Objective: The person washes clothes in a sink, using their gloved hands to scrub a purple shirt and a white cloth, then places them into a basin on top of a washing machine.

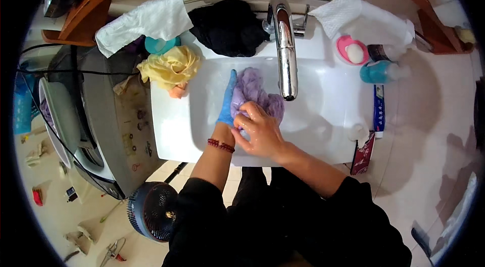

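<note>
My left hand (227, 102) wears a blue glove and is seen edge-on, with one finger stretched out straight. Wet purple cloth (252, 89) lies bunched against its palm side and hides the other fingers. Bare and wet, my right hand (261, 128) has its fingers curled onto the near end of the cloth, beside the left wrist. Both hands are over the basin of a white sink (172, 130). The spout of a chrome faucet (287, 55) reaches out just to the right of the cloth.
Black cloth (229, 26) lies on the sink's back ledge, yellow cloth (170, 65) on its left corner. A pink soap dish (352, 50), a blue bottle (379, 72) and a toothpaste tube (379, 109) stand or lie right. A washing machine (110, 123) and a fan (155, 210) are left.
</note>
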`<state>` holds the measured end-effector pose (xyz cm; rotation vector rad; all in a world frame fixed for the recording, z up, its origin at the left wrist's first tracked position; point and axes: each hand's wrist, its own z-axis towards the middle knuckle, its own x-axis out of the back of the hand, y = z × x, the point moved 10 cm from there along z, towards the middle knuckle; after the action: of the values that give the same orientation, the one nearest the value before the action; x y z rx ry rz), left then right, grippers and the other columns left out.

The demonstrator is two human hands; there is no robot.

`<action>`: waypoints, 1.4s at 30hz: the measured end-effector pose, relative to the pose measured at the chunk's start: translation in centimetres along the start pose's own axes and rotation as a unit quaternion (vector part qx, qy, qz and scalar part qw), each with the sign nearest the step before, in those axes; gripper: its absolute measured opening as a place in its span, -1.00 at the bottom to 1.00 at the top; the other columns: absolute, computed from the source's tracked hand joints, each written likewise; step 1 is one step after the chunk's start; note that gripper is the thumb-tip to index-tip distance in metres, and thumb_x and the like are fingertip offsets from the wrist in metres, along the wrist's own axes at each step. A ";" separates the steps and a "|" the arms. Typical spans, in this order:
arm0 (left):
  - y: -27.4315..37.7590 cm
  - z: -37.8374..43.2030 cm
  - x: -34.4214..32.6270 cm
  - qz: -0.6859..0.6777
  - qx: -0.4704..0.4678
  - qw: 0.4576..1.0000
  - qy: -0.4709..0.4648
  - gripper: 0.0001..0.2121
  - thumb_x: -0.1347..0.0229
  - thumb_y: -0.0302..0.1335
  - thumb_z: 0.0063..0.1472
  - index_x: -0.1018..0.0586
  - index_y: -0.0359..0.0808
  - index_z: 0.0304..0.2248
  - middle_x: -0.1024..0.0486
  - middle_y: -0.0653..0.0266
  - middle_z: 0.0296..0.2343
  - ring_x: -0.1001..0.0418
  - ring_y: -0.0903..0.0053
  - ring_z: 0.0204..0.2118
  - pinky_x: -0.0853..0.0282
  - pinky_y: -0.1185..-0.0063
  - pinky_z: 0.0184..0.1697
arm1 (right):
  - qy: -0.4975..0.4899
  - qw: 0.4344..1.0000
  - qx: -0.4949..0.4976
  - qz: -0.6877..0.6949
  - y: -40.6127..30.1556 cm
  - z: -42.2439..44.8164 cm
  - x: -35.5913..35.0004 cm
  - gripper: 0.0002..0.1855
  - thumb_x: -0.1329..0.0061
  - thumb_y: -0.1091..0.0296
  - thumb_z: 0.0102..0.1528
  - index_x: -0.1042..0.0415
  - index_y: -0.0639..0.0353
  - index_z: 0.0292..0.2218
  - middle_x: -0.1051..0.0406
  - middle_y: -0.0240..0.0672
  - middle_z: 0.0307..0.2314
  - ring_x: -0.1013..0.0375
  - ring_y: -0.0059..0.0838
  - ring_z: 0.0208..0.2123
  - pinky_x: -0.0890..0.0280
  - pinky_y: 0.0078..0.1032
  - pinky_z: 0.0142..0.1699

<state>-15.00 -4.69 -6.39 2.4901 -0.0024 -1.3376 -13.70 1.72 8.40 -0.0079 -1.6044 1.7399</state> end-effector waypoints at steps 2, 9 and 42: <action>0.3 -0.8 -1.4 0.354 -0.062 0.933 -0.016 -0.49 0.09 -0.09 0.25 -0.27 -0.22 0.07 -0.30 0.18 0.01 -0.23 0.29 0.07 -0.04 0.40 0.20 | 0.039 0.998 0.020 -0.045 0.5 0.3 0.2 -0.90 -0.03 0.42 -0.03 -0.35 0.12 -0.46 -0.29 -0.26 -0.46 -0.39 -0.18 -0.42 -0.31 -0.31 -0.38; -1.3 -3.2 1.6 0.201 -0.032 0.976 0.076 -0.72 -0.02 -0.29 0.24 -0.43 -0.27 -0.13 -0.46 0.26 -0.25 -0.41 0.47 -0.16 -0.37 0.54 -0.12 | 0.063 0.951 -0.282 -0.106 16.2 1.0 6.1 -0.66 0.09 0.02 0.12 -0.45 0.13 -0.44 -0.48 -0.18 -0.56 -0.48 -0.06 -0.46 -0.33 -0.19 -0.34; 3.9 -3.9 -3.1 0.502 -0.126 0.854 0.043 -0.59 -0.21 -0.43 0.11 -0.40 -0.34 -0.07 -0.45 0.27 -0.29 -0.36 0.65 -0.28 -0.34 0.66 -0.18 | 0.044 0.924 -0.367 -0.102 17.8 -6.3 8.5 -0.59 0.09 0.01 0.12 -0.45 0.23 -0.25 -0.46 -0.10 -0.30 -0.44 -0.04 -0.24 -0.29 -0.13 -0.11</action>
<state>-12.98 -6.91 -0.79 1.8143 -0.9075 -0.6920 -25.84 12.83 -4.14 -0.2669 -2.0145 0.8926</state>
